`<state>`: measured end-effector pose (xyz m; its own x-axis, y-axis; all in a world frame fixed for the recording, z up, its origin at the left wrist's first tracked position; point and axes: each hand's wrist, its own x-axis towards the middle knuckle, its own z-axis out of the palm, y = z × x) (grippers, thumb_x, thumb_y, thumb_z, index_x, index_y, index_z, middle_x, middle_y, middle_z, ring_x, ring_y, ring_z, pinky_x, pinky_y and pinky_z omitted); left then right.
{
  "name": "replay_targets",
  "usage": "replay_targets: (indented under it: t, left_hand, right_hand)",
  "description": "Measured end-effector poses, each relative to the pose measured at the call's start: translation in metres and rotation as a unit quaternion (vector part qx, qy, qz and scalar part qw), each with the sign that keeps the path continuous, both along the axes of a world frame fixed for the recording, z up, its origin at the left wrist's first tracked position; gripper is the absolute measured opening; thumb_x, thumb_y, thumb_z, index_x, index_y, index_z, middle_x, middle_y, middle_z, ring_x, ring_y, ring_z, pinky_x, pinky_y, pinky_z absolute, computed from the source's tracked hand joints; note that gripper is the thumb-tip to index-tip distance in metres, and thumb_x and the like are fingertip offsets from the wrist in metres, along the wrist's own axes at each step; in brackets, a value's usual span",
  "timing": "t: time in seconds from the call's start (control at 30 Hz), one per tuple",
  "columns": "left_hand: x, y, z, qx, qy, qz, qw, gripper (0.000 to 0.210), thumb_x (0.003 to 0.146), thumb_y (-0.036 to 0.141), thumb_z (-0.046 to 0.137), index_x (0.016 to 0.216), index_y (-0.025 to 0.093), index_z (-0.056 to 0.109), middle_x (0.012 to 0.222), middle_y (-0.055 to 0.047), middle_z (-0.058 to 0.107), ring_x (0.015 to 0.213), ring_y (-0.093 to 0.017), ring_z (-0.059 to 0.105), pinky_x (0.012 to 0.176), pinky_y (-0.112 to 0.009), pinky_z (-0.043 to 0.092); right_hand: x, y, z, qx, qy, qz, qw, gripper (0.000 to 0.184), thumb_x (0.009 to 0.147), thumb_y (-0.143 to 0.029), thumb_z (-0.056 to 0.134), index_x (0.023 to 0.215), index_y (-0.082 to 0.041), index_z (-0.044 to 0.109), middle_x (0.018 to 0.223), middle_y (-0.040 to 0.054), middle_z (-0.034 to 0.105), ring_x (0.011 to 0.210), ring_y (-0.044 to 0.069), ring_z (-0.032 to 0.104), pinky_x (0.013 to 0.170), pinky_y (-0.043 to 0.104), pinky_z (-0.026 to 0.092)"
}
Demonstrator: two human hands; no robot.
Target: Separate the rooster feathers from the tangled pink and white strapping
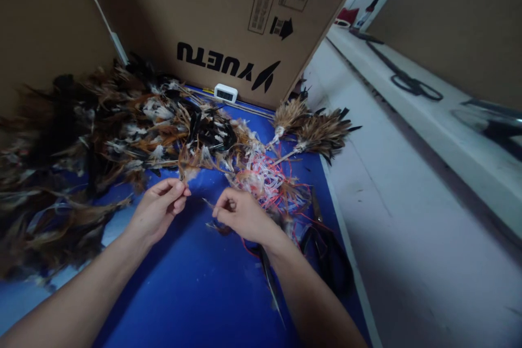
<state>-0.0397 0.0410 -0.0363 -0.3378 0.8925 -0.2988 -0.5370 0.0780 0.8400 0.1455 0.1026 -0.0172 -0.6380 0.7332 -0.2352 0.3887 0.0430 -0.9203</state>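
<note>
My left hand (161,207) is closed, thumb and forefinger pinching a small brown feather (188,166) whose fluffy part points up and away. To its right, my right hand (242,213) is also closed in a pinch, with a thin feather (207,204) sticking out to the left from its fingertips. Under those fingers lies a loose dark brown feather (222,230) on the blue tabletop (196,288). Beyond both hands spreads a large heap of brown, black and white feathers (142,125). A tangle of pink and white strings (267,179) lies just past my right hand.
Two tied feather bundles (322,133) rest at the back right. Scissors (271,283) lie partly under my right forearm, near black handles (326,255). A small white digital display (225,93) stands against a large cardboard box (196,5). More scissors (411,86) lie on the ledge (452,136) at right.
</note>
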Motion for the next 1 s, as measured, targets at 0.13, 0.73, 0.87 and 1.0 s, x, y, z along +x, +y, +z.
replay_targets:
  t: [0.13,0.73,0.87,1.0]
  left_hand:
    - [0.004,-0.001,0.000,-0.014,0.002,-0.014,1.000,0.026,0.061,0.028,0.085,0.067,0.012,0.065,0.064,-0.001,0.063,0.043,-0.002,0.043,0.040,-0.013,0.032]
    - [0.016,-0.011,0.004,-0.058,0.048,-0.093,0.993,0.030,0.065,0.039,0.081,0.066,0.013,0.066,0.048,0.003,0.055,0.040,-0.003,0.039,0.042,-0.015,0.027]
    - [0.017,-0.010,0.004,-0.063,0.068,-0.096,0.991,0.031,0.066,0.041,0.080,0.065,0.013,0.067,0.045,0.003,0.053,0.041,-0.004,0.039,0.041,-0.016,0.027]
    - [0.018,-0.010,0.002,-0.061,0.075,-0.104,0.990,0.032,0.065,0.042,0.080,0.064,0.013,0.066,0.044,0.003,0.052,0.041,-0.005,0.038,0.040,-0.017,0.027]
  right_hand:
    - [0.005,0.004,0.011,-0.105,0.127,-0.020,0.986,0.016,0.072,-0.013,0.060,0.086,-0.018,0.063,0.067,-0.0043,0.061,0.054,0.007,0.054,0.052,0.019,0.045]
    - [0.008,-0.007,0.026,0.189,0.088,-0.012,0.978,0.020,0.086,-0.014,0.055,0.098,-0.019,0.072,0.087,0.0030,0.068,0.076,0.012,0.063,0.071,0.026,0.051]
    - [0.010,-0.013,0.034,0.330,0.019,0.003,0.944,0.022,0.091,-0.010,0.048,0.095,-0.016,0.069,0.089,0.0042,0.066,0.082,0.013,0.061,0.078,0.027,0.049]
    - [0.009,-0.019,0.037,0.450,-0.065,0.017,0.891,0.023,0.094,-0.012,0.044,0.094,-0.013,0.067,0.087,0.0076,0.063,0.082,0.019,0.059,0.080,0.033,0.048]
